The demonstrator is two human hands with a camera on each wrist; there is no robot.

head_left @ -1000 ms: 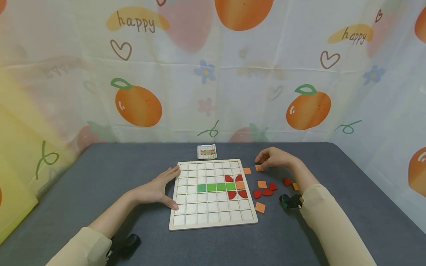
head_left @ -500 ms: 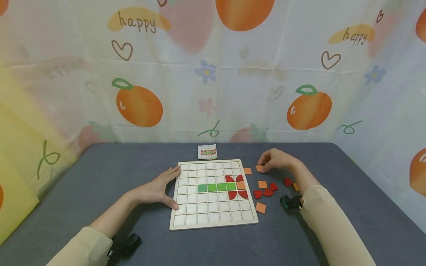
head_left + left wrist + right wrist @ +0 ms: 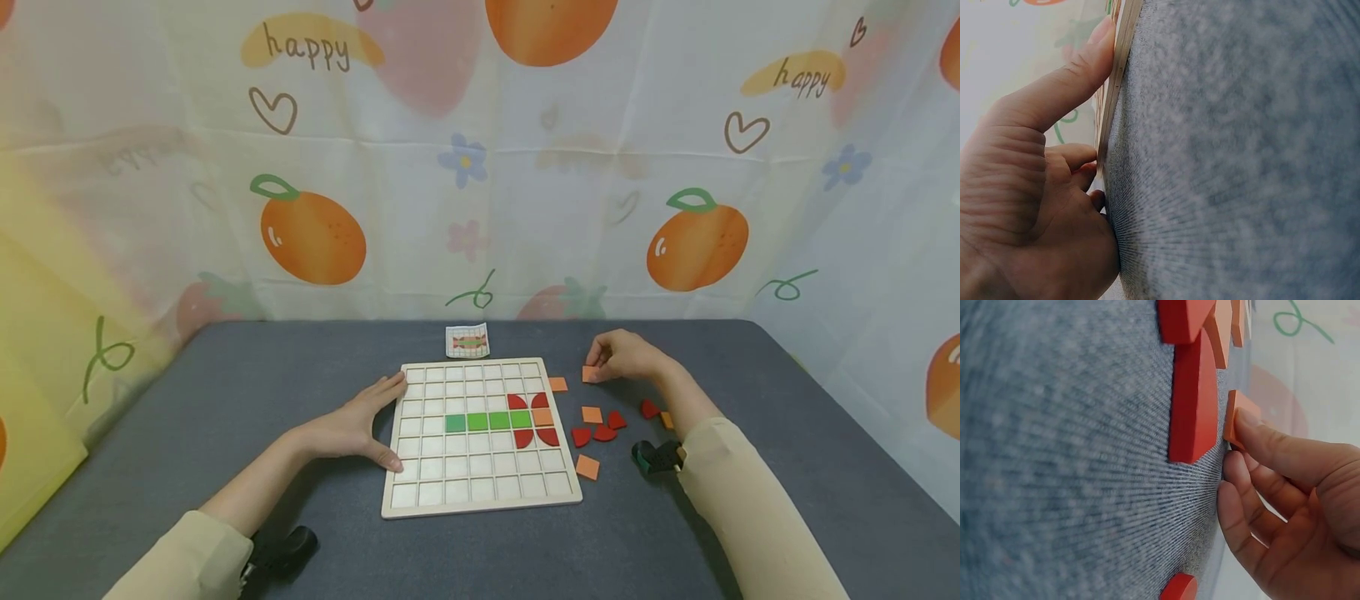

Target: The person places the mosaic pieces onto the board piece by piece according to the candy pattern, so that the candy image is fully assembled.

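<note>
A white gridded board lies on the dark table with a row of green squares, red quarter-circle pieces and an orange square set in its cells. My left hand spreads along the board's left side, fingertips at the upper edge and thumb on the rim lower down. Beyond the board's upper right, my right hand pinches an orange square tile between thumb and fingers. In the right wrist view the tile is tilted close over the table; the thumb covers part of it.
Right of the board lie loose orange squares and several red quarter-circle pieces. A small card with a printed grid pattern lies behind the board. A patterned curtain hangs behind the table.
The right hand has closed its fingers on the orange tile and shifted it slightly right and up from the table. The left hand and board stay in place.
</note>
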